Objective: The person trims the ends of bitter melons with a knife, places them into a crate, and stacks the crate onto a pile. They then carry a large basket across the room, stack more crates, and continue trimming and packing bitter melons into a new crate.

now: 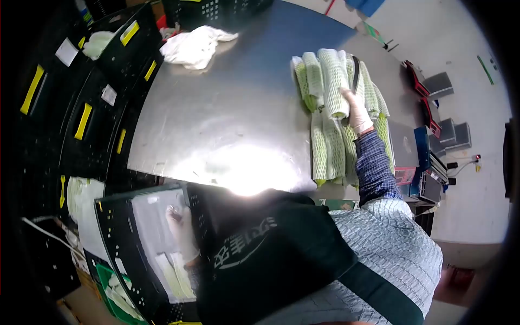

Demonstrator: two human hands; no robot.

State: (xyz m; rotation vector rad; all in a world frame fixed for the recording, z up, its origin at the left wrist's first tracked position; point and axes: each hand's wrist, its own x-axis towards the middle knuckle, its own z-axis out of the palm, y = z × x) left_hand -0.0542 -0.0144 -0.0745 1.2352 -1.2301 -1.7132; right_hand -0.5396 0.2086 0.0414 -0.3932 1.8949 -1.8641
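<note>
We grip a mesh roll (332, 73), its long axis pointing away from us, from its right with our right hand (357, 112); whether our left hand (183, 232) holds anything is unclear.

Metal table (233, 103) w/ green-&-wht mesh rolls (325, 81) on its R side, 2 rows, near row reaching toward the near R corner. R hand (357, 112), wht glove, fingers on a roll in the far row; grip unclear. Dark curved strip (356, 73) btwn rolls, just beside that hand. Wht cloth (195, 47) crumpled at far L part of table. L hand (183, 233), also gloved, is in a blk crate (115, 230) below the near edge, L side, over a pale liner (154, 216); pale green-wht strips (176, 275) lie in there too. Stacked blk bins (65, 108) w/ yellow tags along table's L edge.
</note>
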